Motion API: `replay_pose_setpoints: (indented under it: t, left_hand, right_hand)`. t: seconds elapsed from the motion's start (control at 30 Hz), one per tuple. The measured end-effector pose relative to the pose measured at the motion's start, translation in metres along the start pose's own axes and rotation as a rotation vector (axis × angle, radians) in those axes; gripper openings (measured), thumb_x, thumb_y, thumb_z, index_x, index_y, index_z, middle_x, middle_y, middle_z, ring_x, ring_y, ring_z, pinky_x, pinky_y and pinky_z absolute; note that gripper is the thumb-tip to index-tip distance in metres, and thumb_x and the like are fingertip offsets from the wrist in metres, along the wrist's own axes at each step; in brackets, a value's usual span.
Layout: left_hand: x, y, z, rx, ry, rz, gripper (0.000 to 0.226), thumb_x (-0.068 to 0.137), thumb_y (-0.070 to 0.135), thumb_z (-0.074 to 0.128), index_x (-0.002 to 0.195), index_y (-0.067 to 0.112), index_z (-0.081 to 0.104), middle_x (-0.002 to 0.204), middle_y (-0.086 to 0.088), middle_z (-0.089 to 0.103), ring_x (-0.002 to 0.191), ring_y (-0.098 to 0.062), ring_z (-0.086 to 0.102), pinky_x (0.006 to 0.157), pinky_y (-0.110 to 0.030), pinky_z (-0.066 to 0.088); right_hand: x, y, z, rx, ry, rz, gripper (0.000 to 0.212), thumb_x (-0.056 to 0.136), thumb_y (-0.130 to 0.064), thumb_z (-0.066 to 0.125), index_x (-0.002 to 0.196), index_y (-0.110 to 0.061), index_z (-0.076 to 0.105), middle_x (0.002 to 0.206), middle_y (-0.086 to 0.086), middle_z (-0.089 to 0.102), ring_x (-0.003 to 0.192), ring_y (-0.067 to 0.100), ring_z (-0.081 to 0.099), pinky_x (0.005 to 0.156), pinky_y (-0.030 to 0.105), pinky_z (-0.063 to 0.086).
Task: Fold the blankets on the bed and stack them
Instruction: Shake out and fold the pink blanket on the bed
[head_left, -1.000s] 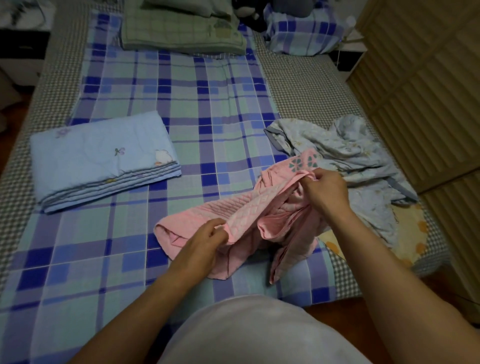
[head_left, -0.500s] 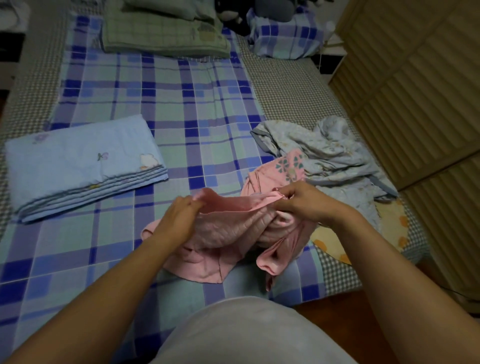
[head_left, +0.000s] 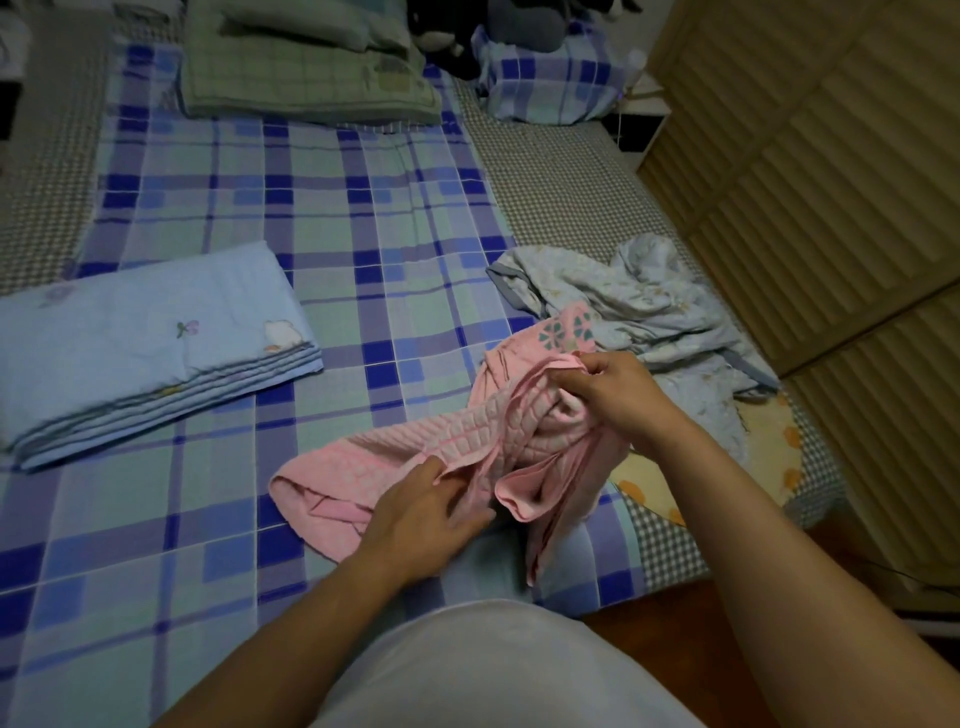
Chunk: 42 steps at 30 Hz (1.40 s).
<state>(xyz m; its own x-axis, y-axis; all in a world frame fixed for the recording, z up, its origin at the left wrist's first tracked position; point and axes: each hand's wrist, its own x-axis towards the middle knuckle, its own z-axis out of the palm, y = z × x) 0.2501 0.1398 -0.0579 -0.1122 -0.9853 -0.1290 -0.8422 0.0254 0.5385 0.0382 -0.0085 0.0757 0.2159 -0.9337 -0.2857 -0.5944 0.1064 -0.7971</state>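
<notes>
The bed (head_left: 322, 218) is lying under a blue and green plaid sheet, with a checked cover showing along both edges, and slatted wooden doors (head_left: 810, 171) are standing off beyond the right hand. Wooden floor is showing at the foot of the bed.

The pink blanket (head_left: 467, 431) is sitting bunched on the near part of the sheet, strung between the two hands, its long axis running from near-left to far-right. Its printed corner is pointing away, just past the right hand (head_left: 618, 395). That hand's fingers are curling round the pink edge strip and pinching it. The left hand (head_left: 421, 514) is resting on the near-left end; its thumb and forefinger look to be nipping a fold, though the blur is making that hard to call, and the other fingers are lying fairly straight on the cloth.

Well to the left of the left hand, a folded light blue blanket (head_left: 140, 343) is lying flat. Just beyond the right hand, a crumpled pale floral blanket (head_left: 639, 306) is lying in a heap, touching the pink one. Far past both hands, a folded green blanket (head_left: 306, 73) and a plaid pillow (head_left: 545, 88) are sitting at the head of the bed.
</notes>
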Motion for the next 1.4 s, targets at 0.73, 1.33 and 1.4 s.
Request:
replay_pose_setpoints:
  t: [0.73, 1.33, 1.4]
  left_hand:
    - [-0.034, -0.017, -0.074, -1.025, 0.623, -0.520, 0.028, 0.094, 0.024, 0.066, 0.079, 0.001, 0.068, 0.068, -0.004, 0.059, 0.065, -0.008, 0.050, 0.062, -0.028, 0.042]
    - [-0.038, -0.011, -0.101, -1.010, 0.783, -0.383, 0.033, 0.098, 0.009, 0.058, 0.112, 0.038, 0.067, 0.093, 0.000, 0.069, 0.083, -0.016, 0.064, 0.071, -0.023, 0.052]
    - [-0.038, -0.014, -0.113, -1.032, 0.788, -0.410, 0.040, 0.100, 0.008, 0.055, 0.127, 0.037, 0.059, 0.094, -0.001, 0.067, 0.082, -0.010, 0.061, 0.074, -0.020, 0.050]
  right_hand:
    - [0.031, 0.018, 0.005, -0.059, 0.379, 0.111, 0.042, 0.081, -0.045, 0.071, 0.083, -0.003, 0.073, 0.077, 0.018, 0.069, 0.065, 0.018, 0.057, 0.062, 0.039, 0.049]
    - [0.025, 0.032, 0.003, -0.185, 0.324, -0.003, 0.045, 0.079, -0.047, 0.070, 0.080, -0.002, 0.069, 0.075, 0.017, 0.068, 0.068, 0.024, 0.062, 0.068, 0.040, 0.051]
    - [0.020, 0.034, 0.003, -0.257, 0.275, -0.074, 0.040, 0.081, -0.046, 0.068, 0.075, -0.006, 0.068, 0.069, 0.011, 0.065, 0.067, 0.023, 0.060, 0.066, 0.040, 0.049]
